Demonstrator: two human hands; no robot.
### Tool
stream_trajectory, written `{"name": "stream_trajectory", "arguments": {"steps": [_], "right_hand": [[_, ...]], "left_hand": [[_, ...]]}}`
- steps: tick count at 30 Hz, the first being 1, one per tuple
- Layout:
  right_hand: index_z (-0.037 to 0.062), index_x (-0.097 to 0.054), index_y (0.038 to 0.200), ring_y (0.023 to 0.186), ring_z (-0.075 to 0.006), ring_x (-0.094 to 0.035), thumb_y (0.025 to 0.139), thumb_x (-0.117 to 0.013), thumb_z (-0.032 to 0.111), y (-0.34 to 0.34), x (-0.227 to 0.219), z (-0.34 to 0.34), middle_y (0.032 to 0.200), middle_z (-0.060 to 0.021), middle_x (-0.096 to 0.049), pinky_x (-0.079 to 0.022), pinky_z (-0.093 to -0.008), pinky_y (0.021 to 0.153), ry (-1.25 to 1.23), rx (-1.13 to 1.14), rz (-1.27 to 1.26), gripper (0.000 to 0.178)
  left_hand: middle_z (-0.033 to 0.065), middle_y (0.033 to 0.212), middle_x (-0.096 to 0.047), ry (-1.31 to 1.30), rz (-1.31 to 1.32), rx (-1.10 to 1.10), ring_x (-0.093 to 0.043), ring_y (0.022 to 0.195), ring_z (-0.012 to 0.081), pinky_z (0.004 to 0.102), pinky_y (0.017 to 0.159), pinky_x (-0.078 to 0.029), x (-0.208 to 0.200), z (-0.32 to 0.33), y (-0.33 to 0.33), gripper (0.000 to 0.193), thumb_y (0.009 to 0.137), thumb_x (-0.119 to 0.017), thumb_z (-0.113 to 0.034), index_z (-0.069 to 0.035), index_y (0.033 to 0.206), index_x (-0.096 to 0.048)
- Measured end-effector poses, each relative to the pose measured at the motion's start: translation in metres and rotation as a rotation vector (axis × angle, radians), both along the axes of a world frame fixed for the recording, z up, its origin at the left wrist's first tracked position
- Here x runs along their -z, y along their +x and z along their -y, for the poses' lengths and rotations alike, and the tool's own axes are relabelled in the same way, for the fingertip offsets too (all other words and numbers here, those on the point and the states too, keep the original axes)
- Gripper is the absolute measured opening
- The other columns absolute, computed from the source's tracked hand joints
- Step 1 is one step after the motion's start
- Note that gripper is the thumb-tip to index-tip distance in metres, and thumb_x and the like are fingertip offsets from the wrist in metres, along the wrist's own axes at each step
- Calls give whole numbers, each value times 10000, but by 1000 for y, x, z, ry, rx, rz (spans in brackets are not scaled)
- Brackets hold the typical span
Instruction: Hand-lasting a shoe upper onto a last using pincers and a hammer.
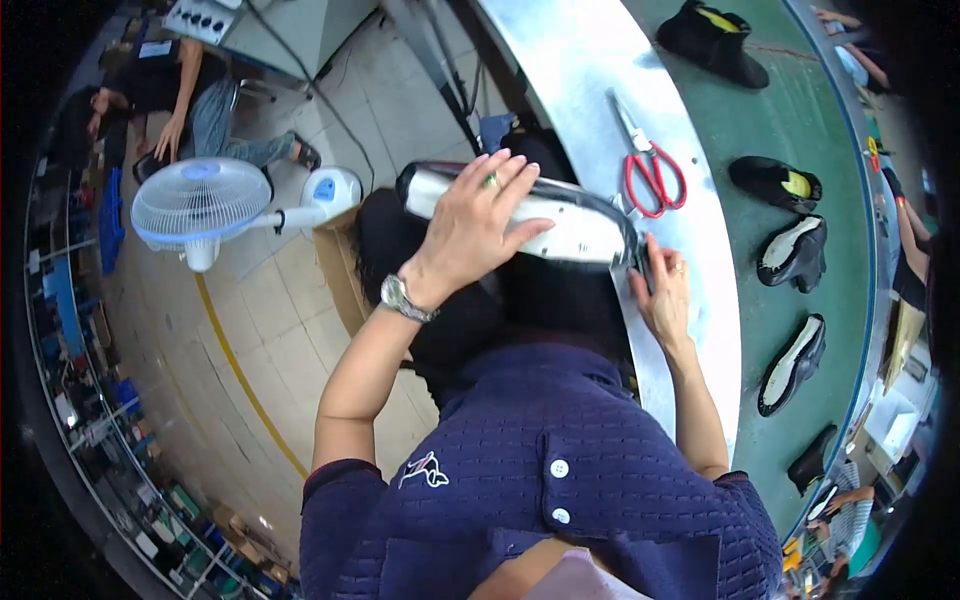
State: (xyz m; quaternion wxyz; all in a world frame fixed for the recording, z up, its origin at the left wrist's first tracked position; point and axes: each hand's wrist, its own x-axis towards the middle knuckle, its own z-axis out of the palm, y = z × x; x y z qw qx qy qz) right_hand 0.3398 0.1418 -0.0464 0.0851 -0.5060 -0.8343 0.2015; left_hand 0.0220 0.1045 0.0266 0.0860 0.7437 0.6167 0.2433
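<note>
The left hand [470, 225] lies across the shoe [590, 237] over the lap [565, 305], fingers [517, 187] and thumb spread; the right hand [664, 295] bends at the shoe's end, its pinch hard to tell

A person's left hand [475, 220] clasps a black shoe [580, 234], white underside up, over the lap, the right hand [665, 290] at one end. Red-handled scissors [642, 150] lie on the metal worktop [590, 60], beside a green conveyor belt [790, 130] carrying more black shoes [768, 186]; a pedestal fan [205, 205] stands at left.
</note>
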Motion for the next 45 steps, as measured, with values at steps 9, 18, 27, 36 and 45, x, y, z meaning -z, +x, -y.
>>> {"name": "stream_trajectory", "arguments": {"steps": [9, 18, 27, 36, 45], "right_hand": [[42, -534, 1247, 915, -89, -511, 938, -603, 254, 3, -40, 5, 992, 13, -551, -420, -247, 849, -912, 242, -703, 381], [31, -329, 1438, 889, -177, -631, 949, -546, 150, -67, -96, -92, 932, -100, -660, -476, -330, 851, -765, -180, -483, 548], [57, -257, 1486, 905, -232, -626, 909, -581, 132, -179, -170, -156, 1056, -135, -637, -491, -357, 823, -710, -587, 359, 666], [29, -279, 1440, 742, -468, -608, 908, -573, 97, -112, -107, -79, 787, -307, -609, -458, -483, 658, -377, -411, -189, 611], [3, -283, 1431, 690, -449, -614, 890, -580, 71, -109, -110, -76, 754, -276, -613, -454, -502, 609, -293, -440, -150, 621]], "left_hand": [[155, 899, -715, -407, 507, -96, -668, 752, 186, 286, 710, -508, 0, -94, -77, 492, 839, -706, -323, -51, 1241, -626], [177, 548, -512, -37, 268, -444, -537, 516, 320, 405, 512, -358, 23, -105, -74, 410, 940, -581, -301, 31, 702, -547], [287, 1251, -532, -391, 259, -211, -523, 1163, 402, 406, 1025, -399, -19, -47, -9, 1181, 646, -850, -396, 149, 1434, -160], [216, 1289, -523, -38, 147, -298, -464, 1245, 363, 442, 1089, -330, 6, -19, 34, 929, 613, -859, -143, 46, 1386, -380], [197, 1303, -541, 80, 140, -276, -493, 1230, 351, 441, 1070, -362, 14, -15, 30, 866, 618, -850, -152, 43, 1356, -440]]}}
